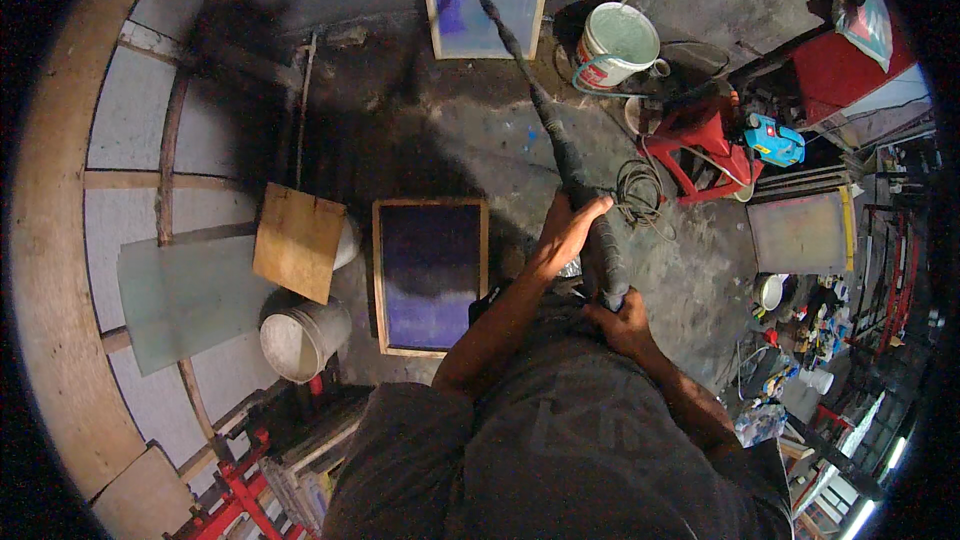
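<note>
A long black wand [563,145], wrapped along its length like a spray lance, tapers away from me toward the far wall. Around its middle is my left hand [572,232], thumb lying along it. My right hand [622,323] is closed around its near, thicker end. The tip points at a wood-framed screen [500,0] with a purple patch on its left, leaning upright at the far wall. A second framed screen [428,280], with a dark purple mesh, stands to the left of my left forearm. Whether anything comes out of the tip does not show.
A white bucket of liquid [618,40] with a hose stands far right, near a red stool [697,150], a blue machine [775,140] and a coiled cable [640,190]. At left are a wooden board [298,242], a white bucket [295,342] and a glass sheet [185,295].
</note>
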A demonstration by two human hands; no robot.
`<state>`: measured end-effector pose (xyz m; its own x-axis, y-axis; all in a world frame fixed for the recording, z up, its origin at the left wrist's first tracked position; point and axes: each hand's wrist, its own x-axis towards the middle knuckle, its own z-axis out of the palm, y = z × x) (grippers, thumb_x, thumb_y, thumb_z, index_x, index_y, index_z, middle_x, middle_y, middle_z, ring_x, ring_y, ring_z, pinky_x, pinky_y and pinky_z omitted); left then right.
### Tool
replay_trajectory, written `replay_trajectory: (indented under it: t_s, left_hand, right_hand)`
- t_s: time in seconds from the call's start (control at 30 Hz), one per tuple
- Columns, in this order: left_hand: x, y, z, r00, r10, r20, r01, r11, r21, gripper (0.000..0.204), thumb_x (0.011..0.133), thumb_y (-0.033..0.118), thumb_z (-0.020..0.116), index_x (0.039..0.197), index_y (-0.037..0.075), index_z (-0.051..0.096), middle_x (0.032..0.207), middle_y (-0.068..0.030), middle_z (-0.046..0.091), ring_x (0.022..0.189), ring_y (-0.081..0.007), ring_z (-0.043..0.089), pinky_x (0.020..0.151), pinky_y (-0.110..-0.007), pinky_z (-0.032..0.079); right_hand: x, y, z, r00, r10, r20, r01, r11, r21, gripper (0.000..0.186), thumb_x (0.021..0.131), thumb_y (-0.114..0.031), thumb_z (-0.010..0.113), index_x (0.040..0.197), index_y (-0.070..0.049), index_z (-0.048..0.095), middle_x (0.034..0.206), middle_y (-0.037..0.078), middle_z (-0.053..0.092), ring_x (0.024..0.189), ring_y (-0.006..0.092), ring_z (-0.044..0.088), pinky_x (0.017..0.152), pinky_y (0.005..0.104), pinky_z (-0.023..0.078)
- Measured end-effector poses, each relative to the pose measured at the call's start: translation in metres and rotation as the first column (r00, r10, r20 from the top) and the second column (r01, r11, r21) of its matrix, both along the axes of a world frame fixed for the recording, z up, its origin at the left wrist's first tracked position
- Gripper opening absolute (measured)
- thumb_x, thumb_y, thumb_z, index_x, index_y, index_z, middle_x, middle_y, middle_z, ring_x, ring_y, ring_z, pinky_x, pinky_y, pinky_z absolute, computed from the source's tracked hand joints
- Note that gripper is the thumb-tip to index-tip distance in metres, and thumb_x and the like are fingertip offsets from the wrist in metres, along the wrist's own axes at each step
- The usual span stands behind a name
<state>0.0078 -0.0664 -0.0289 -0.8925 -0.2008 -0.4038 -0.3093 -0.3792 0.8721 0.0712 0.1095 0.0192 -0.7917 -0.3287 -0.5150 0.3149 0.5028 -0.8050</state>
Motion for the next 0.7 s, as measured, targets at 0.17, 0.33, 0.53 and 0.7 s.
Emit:
replay_trajectory:
  t_s: [0.17,0.33,0.53,0.7]
  left_hand:
    - [-0.002,0.001,0.007,1.000,0.013,-0.024,-0.013,1.000,0.025,0.057,0.075,0.036,0.067,0.110,-0.004,0.047,0.099,-0.0131,0.057,0.088,-0.0217,0.055,0.077,-0.033,0.044]
    - [0.002,0.001,-0.017,0.998,-0.031,0.059,0.021,0.986,0.165,0.055,0.075,0.035,0.068,0.108,-0.004,0.048,0.096,-0.0115,0.057,0.085,-0.0196,0.053,0.075,-0.033,0.043]
    - [0.000,0.002,0.006,1.000,0.006,0.007,-0.007,0.999,0.049,0.054,0.074,0.033,0.069,0.106,-0.004,0.048,0.094,-0.0097,0.056,0.084,-0.0183,0.053,0.075,-0.032,0.043]
    - [0.003,-0.001,-0.007,1.000,-0.016,0.020,0.013,0.993,0.115,0.057,0.074,0.033,0.069,0.110,-0.005,0.045,0.097,-0.0121,0.056,0.088,-0.0195,0.053,0.077,-0.032,0.043]
  right_hand:
    - [-0.007,-0.007,0.012,0.998,0.053,0.014,-0.053,0.999,-0.005,0.020,0.074,-0.013,0.068,0.086,-0.002,0.057,0.077,0.004,0.059,0.073,0.0163,0.055,0.069,0.0331,0.045]
    - [-0.011,-0.011,0.019,0.997,0.074,0.028,-0.074,0.997,0.000,0.018,0.075,-0.012,0.068,0.086,-0.003,0.057,0.078,0.003,0.059,0.073,0.0159,0.055,0.069,0.0328,0.045]
    - [-0.009,-0.015,0.026,0.997,0.058,0.042,-0.058,0.998,-0.008,0.018,0.075,-0.009,0.067,0.088,-0.003,0.057,0.080,0.003,0.060,0.074,0.0164,0.057,0.069,0.0330,0.046]
    - [-0.009,-0.013,0.022,0.994,0.050,0.101,-0.062,0.990,0.125,0.020,0.074,-0.010,0.068,0.090,-0.003,0.057,0.081,0.004,0.061,0.075,0.0167,0.058,0.069,0.0332,0.047]
